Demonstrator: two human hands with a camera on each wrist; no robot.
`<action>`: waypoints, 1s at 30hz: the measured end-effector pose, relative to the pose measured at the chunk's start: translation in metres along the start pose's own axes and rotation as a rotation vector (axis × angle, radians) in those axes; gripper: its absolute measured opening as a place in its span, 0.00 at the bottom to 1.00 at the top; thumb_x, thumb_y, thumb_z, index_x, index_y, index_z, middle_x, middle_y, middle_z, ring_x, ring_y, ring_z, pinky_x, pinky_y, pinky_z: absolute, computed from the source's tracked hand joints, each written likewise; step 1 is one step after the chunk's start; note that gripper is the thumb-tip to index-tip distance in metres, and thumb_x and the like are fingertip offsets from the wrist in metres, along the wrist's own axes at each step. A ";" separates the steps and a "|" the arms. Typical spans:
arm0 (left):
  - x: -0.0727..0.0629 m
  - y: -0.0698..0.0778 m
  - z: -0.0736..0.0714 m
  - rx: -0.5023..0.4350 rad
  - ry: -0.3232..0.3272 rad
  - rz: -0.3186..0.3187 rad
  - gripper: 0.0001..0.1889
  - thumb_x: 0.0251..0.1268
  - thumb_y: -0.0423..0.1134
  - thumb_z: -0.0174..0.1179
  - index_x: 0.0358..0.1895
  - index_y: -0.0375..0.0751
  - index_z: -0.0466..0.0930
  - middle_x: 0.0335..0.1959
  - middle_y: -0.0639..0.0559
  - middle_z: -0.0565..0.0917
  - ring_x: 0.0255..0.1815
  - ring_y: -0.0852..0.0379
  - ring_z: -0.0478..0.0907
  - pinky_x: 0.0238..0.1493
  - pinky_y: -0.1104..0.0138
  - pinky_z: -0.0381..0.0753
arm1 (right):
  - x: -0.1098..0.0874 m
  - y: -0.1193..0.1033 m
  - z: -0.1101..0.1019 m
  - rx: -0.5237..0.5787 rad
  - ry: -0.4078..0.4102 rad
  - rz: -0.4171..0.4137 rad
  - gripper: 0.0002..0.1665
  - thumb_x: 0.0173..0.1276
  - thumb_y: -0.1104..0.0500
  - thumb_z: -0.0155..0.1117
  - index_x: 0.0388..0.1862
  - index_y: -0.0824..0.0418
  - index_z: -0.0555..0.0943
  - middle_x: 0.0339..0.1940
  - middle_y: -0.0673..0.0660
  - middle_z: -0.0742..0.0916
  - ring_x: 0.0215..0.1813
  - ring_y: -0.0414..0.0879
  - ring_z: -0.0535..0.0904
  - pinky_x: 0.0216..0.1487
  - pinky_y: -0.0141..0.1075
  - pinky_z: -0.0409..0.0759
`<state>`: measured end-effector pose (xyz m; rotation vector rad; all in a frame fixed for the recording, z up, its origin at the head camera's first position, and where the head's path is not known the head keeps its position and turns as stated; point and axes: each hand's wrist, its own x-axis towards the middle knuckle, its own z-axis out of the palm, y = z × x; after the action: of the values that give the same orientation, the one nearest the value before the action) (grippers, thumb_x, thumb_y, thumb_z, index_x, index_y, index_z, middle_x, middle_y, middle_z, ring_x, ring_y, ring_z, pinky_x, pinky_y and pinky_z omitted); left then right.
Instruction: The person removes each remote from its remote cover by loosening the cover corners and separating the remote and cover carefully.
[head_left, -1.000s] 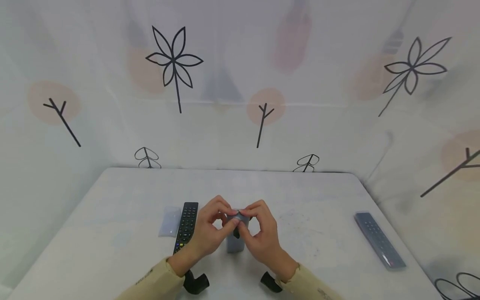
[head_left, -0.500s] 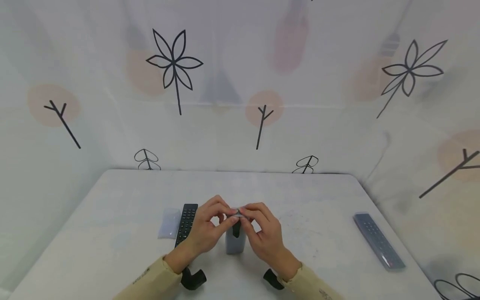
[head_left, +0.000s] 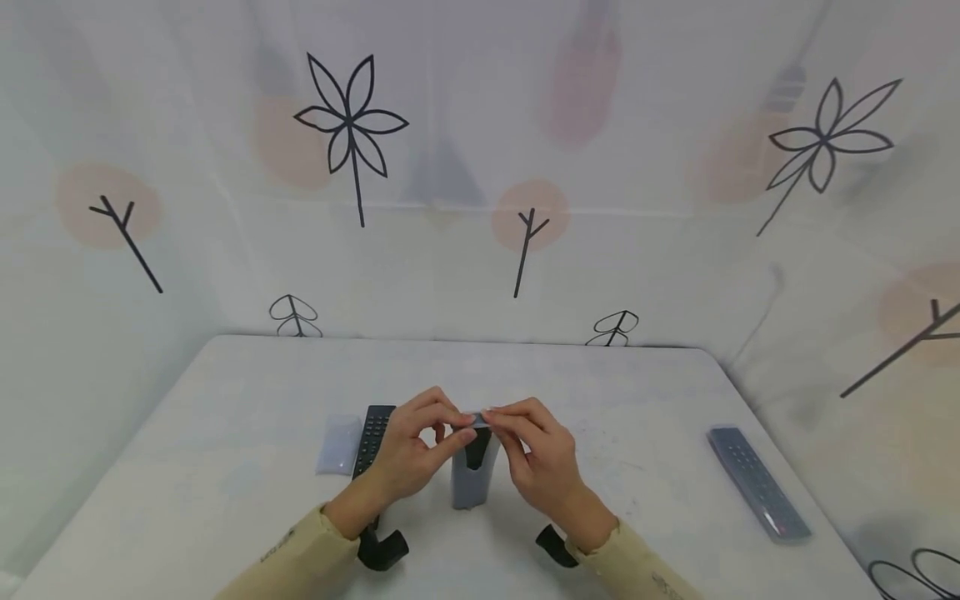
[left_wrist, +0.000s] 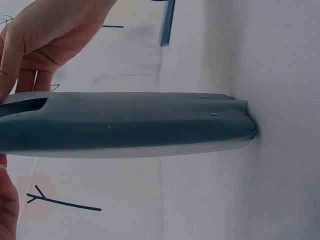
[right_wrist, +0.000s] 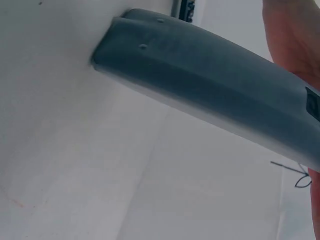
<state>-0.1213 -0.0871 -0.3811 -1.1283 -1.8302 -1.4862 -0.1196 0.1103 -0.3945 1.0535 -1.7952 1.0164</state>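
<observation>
From my head view, taking the clock as centred on the piece in hand, I have a clear packet (head_left: 339, 446) lying flat at 10 o'clock, just beside a black remote (head_left: 372, 437) partly hidden by the left hand (head_left: 416, 450). That hand comes in from 9 o'clock, thumb and fingertips nearly closed in a pinch on the top rim of a grey sleeve (head_left: 469, 492). The sleeve stands roughly upright in the middle, its lower end apparently resting on the table (head_left: 637, 392), with a dark body (head_left: 477, 450) showing through a gap near the top. From 3 o'clock the right hand (head_left: 551, 475) pinches the same rim, fingers curled; I can't make out exactly where its thumb bears. Well apart, also towards 3 o'clock, lies a sleeved remote (head_left: 759, 483). My worry is the narrow foot: uneven pull could topple the piece. The film looks thin, so hard tugging might tear the rim at the gap, and a slick surface could slip from fingertips alone.
</observation>
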 end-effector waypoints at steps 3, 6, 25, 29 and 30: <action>0.006 0.011 -0.002 0.000 -0.016 0.005 0.17 0.42 0.13 0.69 0.35 0.33 0.83 0.30 0.48 0.79 0.29 0.57 0.77 0.21 0.70 0.76 | 0.002 0.001 -0.003 0.019 -0.005 0.027 0.12 0.76 0.61 0.58 0.43 0.67 0.86 0.37 0.57 0.83 0.31 0.43 0.80 0.32 0.25 0.78; 0.007 0.014 -0.003 0.005 -0.025 0.011 0.17 0.41 0.13 0.69 0.35 0.33 0.83 0.30 0.47 0.79 0.29 0.57 0.76 0.22 0.69 0.76 | 0.003 0.002 -0.007 0.055 -0.024 0.071 0.07 0.72 0.65 0.63 0.42 0.65 0.87 0.36 0.55 0.83 0.28 0.40 0.76 0.28 0.24 0.74; -0.002 -0.004 -0.006 -0.024 -0.083 -0.052 0.16 0.46 0.16 0.70 0.38 0.35 0.84 0.32 0.49 0.82 0.31 0.57 0.77 0.25 0.69 0.78 | 0.015 -0.001 -0.023 0.224 -0.177 0.402 0.12 0.62 0.75 0.67 0.39 0.62 0.88 0.30 0.52 0.85 0.26 0.40 0.74 0.22 0.31 0.72; -0.005 -0.010 -0.007 -0.018 -0.086 -0.076 0.15 0.49 0.18 0.71 0.39 0.37 0.85 0.33 0.50 0.83 0.32 0.58 0.78 0.26 0.69 0.78 | 0.016 0.001 -0.023 0.258 -0.199 0.456 0.12 0.65 0.74 0.65 0.40 0.60 0.87 0.32 0.51 0.86 0.28 0.42 0.76 0.26 0.33 0.74; -0.006 -0.012 -0.007 -0.021 -0.089 -0.082 0.15 0.50 0.20 0.71 0.40 0.38 0.86 0.33 0.51 0.83 0.32 0.59 0.78 0.27 0.69 0.79 | 0.016 0.001 -0.023 0.266 -0.203 0.467 0.12 0.65 0.74 0.65 0.40 0.60 0.87 0.32 0.51 0.86 0.29 0.42 0.77 0.27 0.33 0.76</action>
<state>-0.1289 -0.0961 -0.3907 -1.1586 -1.9461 -1.5265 -0.1205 0.1275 -0.3724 0.9361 -2.1765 1.5067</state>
